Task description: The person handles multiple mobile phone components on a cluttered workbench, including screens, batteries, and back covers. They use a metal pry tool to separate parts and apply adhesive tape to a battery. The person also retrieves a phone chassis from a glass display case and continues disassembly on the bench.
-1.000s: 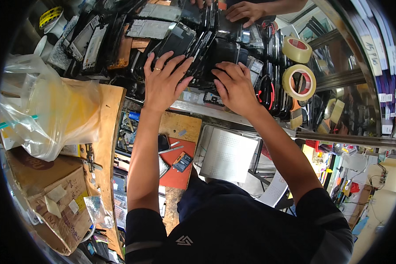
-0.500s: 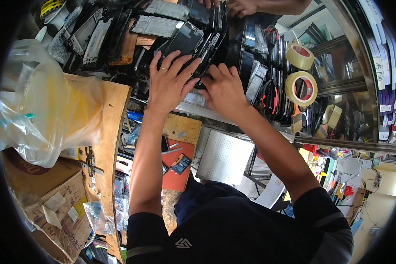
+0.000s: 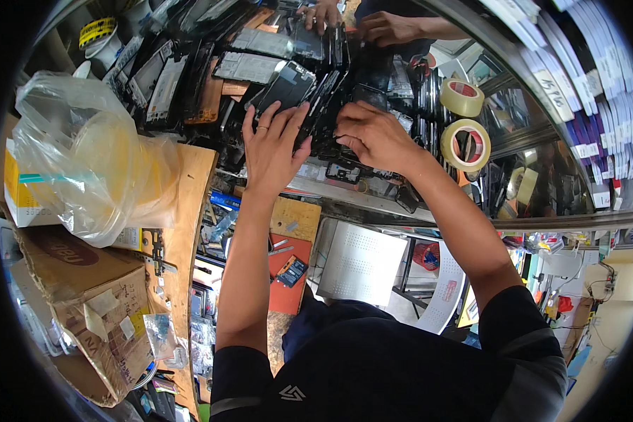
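Note:
My left hand (image 3: 273,144) lies with its fingers spread over the lower end of a dark phone panel (image 3: 290,83), a ring on one finger. Just right of it leans a row of thin black phone frames (image 3: 323,91). My right hand (image 3: 376,137) is beside that row, its fingers curled and thumb pressed in. Whatever sits between those fingertips is hidden. Silvery-backed phone parts (image 3: 253,67) lie beyond my left hand. Below my right hand, a small black frame piece (image 3: 343,171) rests near the counter edge.
Two tape rolls (image 3: 465,145) stand right of the piled parts, by a glass cabinet (image 3: 520,141). Farther off, another hand (image 3: 390,29) shows, perhaps reflected. A plastic bag (image 3: 84,162) and a cardboard box (image 3: 84,302) stand left. A perforated metal seat (image 3: 364,260) is below.
My right hand has moved right, away from my left hand, and its fingers have curled in. More parts below it have come into sight. The whole view has shifted slightly.

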The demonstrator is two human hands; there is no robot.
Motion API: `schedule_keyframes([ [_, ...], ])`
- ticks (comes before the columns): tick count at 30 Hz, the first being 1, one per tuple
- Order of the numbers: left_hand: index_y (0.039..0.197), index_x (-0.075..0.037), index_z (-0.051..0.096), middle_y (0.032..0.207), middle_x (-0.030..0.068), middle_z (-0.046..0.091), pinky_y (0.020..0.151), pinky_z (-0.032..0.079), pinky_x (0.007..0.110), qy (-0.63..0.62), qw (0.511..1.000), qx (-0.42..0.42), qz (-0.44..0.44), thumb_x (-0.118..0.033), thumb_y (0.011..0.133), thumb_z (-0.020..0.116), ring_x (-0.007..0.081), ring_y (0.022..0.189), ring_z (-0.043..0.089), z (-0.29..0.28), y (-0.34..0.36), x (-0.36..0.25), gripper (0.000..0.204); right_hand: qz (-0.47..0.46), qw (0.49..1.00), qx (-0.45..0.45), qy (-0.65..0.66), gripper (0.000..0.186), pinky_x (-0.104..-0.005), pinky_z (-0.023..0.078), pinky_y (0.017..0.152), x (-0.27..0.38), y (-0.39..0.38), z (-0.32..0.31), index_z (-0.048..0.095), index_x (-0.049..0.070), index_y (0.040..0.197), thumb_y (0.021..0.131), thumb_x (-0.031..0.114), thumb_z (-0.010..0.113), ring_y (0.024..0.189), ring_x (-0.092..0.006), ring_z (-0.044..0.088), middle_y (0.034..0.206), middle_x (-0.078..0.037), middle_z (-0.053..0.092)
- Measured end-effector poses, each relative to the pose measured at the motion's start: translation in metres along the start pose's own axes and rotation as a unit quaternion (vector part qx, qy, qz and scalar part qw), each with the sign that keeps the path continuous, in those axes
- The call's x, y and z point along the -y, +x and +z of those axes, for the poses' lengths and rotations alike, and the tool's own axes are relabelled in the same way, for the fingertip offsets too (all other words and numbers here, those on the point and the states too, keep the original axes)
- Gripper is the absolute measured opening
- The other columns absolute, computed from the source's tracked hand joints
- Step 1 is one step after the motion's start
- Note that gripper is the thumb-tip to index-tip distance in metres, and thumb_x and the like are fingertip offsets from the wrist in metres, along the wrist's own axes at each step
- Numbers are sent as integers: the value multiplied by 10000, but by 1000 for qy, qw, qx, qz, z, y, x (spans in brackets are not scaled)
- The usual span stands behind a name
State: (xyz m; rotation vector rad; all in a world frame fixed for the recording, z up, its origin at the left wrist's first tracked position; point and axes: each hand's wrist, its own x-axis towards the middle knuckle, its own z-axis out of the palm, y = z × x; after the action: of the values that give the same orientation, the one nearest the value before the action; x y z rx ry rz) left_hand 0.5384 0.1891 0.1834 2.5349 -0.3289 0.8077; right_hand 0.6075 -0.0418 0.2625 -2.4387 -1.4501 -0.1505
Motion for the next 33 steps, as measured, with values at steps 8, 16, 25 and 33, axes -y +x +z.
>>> schedule_keyframes([
  [8, 1439, -204, 630, 1277, 110, 600, 1201, 271, 563, 39, 999, -23, 9, -171, 901, 715, 314, 1265, 545, 2, -3, -23, 545, -64, 978, -71, -184, 158, -355, 555, 800, -4, -44, 1, 638, 78, 908, 764, 138, 664, 947, -225, 619, 950, -43, 594],
  [16, 1362, -140, 651, 1270, 111, 608, 1195, 283, 561, 55, 998, -21, -2, -349, 825, 815, 329, 1302, 520, 7, 8, -54, 599, -64, 971, -136, -186, 110, -315, 529, 741, -3, -69, 26, 610, 120, 844, 756, 160, 662, 886, -198, 607, 896, -18, 556],
  [25, 1303, -107, 642, 1153, 94, 633, 1014, 435, 476, 96, 993, -18, 69, -157, 816, 770, 323, 1105, 606, 3, 36, -36, 506, -25, 972, -170, -161, 135, -339, 547, 602, -9, -84, 16, 583, 116, 828, 746, 127, 689, 880, -199, 640, 919, -35, 551],
  [33, 1166, -66, 711, 1240, 134, 646, 1039, 419, 497, -6, 997, 14, 74, -93, 848, 713, 344, 1204, 590, 18, 19, -64, 319, 77, 952, -292, -45, 147, -389, 558, 578, -13, -102, 26, 607, 52, 891, 814, 36, 731, 743, -278, 664, 1000, -95, 579],
])
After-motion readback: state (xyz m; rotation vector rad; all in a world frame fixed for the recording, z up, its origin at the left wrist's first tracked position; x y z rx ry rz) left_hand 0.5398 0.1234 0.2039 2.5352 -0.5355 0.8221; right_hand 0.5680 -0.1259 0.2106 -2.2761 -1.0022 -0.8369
